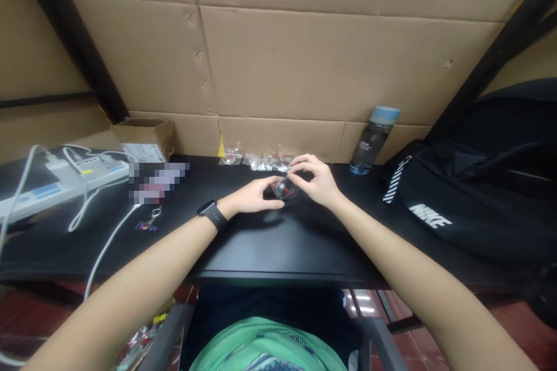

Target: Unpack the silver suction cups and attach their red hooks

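A small clear round plastic container [286, 188] with a red bit and something dark in it is between my hands, over the black table; what it contains is too small to make out. My left hand [256, 194], with a dark watch on the wrist, grips it from the left, thumb and fingers curved around its side. From the right, my right hand [317, 181] is closed at its upper edge, thumb and fingertips together there. Just behind the hands lie several clear plastic packets [267, 161] with small red and white bits.
A blue-capped water bottle [369, 142] and a black bag [474, 197] stand on the right. At left are a white power strip [65, 188] with cables, an open cardboard box [145, 138], a blurred-out item [159, 182] and a keychain [148, 225]. Cardboard walls the back.
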`<state>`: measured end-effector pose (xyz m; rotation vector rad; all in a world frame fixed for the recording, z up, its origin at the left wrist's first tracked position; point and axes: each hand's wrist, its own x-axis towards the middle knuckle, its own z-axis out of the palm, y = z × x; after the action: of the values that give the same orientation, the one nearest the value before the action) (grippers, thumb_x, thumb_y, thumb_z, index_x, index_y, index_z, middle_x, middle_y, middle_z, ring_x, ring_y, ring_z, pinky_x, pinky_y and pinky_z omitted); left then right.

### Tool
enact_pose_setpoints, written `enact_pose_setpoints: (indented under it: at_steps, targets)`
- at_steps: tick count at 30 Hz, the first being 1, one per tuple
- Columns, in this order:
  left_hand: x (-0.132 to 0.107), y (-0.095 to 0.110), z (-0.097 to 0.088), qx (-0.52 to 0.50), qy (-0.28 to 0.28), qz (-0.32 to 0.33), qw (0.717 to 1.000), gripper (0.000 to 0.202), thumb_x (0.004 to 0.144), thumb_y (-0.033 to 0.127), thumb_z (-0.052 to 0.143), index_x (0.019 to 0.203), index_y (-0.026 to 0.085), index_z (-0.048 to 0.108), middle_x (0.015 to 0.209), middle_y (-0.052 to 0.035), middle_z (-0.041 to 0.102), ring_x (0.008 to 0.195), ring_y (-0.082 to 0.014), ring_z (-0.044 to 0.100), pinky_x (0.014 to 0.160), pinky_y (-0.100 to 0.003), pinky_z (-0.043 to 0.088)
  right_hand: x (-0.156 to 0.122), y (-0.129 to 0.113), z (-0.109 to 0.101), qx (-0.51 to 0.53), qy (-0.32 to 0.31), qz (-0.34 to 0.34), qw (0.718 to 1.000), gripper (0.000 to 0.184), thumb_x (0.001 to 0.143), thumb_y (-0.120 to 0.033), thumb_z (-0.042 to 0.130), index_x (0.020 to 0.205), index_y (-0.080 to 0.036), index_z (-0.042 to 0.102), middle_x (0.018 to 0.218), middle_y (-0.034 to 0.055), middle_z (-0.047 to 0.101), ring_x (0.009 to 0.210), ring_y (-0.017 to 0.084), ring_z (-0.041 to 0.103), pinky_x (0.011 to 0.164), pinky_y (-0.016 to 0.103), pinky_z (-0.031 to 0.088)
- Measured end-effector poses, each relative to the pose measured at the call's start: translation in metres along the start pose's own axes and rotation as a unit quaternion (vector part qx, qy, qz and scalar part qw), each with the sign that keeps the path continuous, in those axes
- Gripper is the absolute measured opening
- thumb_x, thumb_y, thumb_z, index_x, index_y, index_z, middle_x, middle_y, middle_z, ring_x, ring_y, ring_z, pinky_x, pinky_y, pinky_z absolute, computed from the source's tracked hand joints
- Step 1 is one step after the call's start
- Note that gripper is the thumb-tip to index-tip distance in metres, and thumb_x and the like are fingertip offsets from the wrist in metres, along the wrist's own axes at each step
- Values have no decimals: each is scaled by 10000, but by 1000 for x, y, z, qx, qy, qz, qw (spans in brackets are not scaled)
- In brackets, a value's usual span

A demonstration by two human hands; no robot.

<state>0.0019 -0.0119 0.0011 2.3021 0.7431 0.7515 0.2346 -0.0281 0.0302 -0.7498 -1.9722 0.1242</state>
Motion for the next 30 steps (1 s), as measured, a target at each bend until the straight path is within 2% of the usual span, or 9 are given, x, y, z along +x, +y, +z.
enact_pose_setpoints:
  at_steps: [3, 7, 10, 15, 20, 26, 30]
  targets:
    - [3, 5, 4, 19, 27, -21, 999, 452, 909, 508, 603, 1226, 193, 673, 1083, -51, 742, 938, -238, 680, 877, -350, 522, 1, -2, 0, 14, 0, 9, 1000, 45, 870, -261, 706, 871, -224, 732, 1047, 62, 698, 987, 222, 637, 823, 369, 521]
    - [4, 5, 1, 6, 41, -11, 999, 406, 964, 501, 531, 1167, 210, 728, 1131, -33, 751, 1002, -243, 684, 932, -349, 499, 0, 0, -2, 25, 1, 20, 999, 45, 862, -259, 714, 867, -220, 737, 1014, 57, 711, 970, 215, 647, 773, 345, 515]
    - [4, 3, -2, -15, 63, -9, 998, 384, 949, 489, 566, 1131, 207, 751, 1147, -46, 754, 1042, -252, 690, 962, -356, 500, 1, 1, -4, 30, 3, 26, 999, 63, 868, -274, 711, 869, -219, 740, 994, 60, 717, 973, 219, 657, 759, 342, 513]
    - [4, 3, -5, -26, 101, -17, 994, 340, 892, 473, 649, 1032, 194, 785, 1060, -62, 778, 974, -251, 717, 940, -365, 536, 2, 2, -7, 36, -3, 32, 999, 88, 871, -305, 715, 876, -222, 744, 988, 64, 725, 984, 228, 662, 758, 347, 512]
    - [4, 5, -8, -22, 151, -21, 988, 310, 884, 445, 662, 990, 183, 791, 1016, -75, 783, 945, -248, 725, 933, -379, 547, 3, 1, -8, 57, -10, 43, 997, 108, 877, -319, 711, 873, -214, 737, 935, 55, 727, 880, 201, 665, 717, 326, 500]
    - [5, 7, -7, -29, 184, -3, 983, 295, 868, 439, 686, 955, 175, 784, 988, -80, 780, 916, -238, 722, 916, -378, 551, 3, 0, -10, 69, -33, 76, 994, 170, 892, -367, 690, 899, -199, 721, 890, 40, 736, 757, 171, 641, 680, 304, 490]
    - [5, 9, -8, -41, 208, -5, 977, 286, 861, 434, 699, 933, 169, 779, 964, -81, 780, 892, -231, 722, 895, -367, 556, 4, 0, -9, 91, -45, 88, 991, 180, 915, -366, 663, 914, -189, 697, 934, 50, 744, 792, 174, 658, 713, 304, 507]
